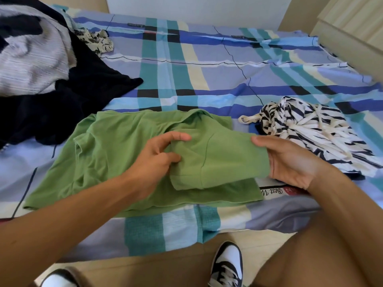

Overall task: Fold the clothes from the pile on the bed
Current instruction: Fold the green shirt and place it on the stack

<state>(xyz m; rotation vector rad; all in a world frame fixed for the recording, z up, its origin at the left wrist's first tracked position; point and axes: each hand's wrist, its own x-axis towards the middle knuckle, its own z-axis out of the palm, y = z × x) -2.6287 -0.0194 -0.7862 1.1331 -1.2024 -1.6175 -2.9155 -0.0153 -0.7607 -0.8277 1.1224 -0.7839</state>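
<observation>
Left hand (159,160) at frame centre, fingers curled, pinching. Right hand (290,160) at centre right, gripping with thumb on top. Both bare forearms extend from the lower corners.

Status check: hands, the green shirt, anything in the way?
Both hands on the green shirt: left hand pinching mid-fold, right hand gripping the sleeve end. Shirt half folded on bed. Striped garment close by on the right, not blocking.

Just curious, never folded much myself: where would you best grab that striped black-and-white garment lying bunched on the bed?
Probably by the white loop sticking out of the striped garment's left end, coming from the left: it lies free on the bedsheet, while the rest is a tangled heap.
</observation>
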